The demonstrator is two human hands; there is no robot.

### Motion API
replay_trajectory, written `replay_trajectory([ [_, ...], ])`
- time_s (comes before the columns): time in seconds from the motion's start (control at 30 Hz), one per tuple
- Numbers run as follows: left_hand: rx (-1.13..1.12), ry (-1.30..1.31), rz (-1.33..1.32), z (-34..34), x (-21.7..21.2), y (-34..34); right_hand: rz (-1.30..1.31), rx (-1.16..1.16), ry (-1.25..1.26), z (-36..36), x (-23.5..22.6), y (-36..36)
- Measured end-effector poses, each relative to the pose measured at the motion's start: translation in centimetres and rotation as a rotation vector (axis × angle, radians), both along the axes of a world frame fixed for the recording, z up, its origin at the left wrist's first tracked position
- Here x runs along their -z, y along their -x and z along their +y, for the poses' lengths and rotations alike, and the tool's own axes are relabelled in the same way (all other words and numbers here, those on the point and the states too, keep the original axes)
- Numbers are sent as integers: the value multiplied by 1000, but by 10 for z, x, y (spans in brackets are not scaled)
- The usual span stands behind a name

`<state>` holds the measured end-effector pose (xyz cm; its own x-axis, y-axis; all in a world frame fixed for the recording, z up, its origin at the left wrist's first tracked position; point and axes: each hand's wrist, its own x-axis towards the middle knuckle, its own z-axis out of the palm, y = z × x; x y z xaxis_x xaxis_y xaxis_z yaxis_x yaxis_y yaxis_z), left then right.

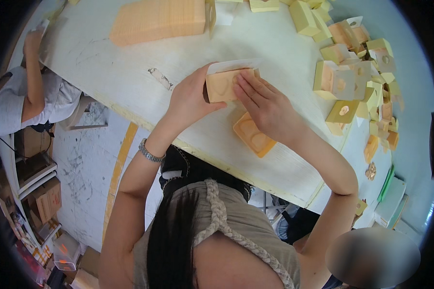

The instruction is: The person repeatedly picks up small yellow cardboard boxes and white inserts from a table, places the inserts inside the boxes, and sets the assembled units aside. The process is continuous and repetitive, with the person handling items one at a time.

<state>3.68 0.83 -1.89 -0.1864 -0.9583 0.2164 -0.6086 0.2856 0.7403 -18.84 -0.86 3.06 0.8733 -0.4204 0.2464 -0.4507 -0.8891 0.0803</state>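
Note:
In front of me above the table, my left hand [193, 94] grips the left end of a small paper box [234, 65], thumb along the near side and fingers behind. The white flap of the box stands up at the far side. A peach-coloured moulded tray insert [221, 86] with a rounded hollow sits at the box's open face. My right hand [267, 106] presses its closed fingertips on the insert's right part; its thumb is hidden. Just below, partly under my right hand, a second orange moulded insert [256, 137] lies on the white table [178, 58].
A long stack of nested peach inserts [159, 21] lies at the far left. Many pale yellow boxes [330, 77] with round cut-outs are heaped at the right. A co-worker's arm [33, 72] is at the far left. Cartons [48, 200] fill shelves at the lower left.

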Motion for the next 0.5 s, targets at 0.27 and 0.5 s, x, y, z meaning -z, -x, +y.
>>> replay_trajectory([
  [0.27, -4, -73, -5, 0, -1, 1, 78, 73, 21, -10, -10, 7],
  [0.5, -19, -84, -39, 5, 1, 2, 174, 154, -31, -11, -16, 3],
])
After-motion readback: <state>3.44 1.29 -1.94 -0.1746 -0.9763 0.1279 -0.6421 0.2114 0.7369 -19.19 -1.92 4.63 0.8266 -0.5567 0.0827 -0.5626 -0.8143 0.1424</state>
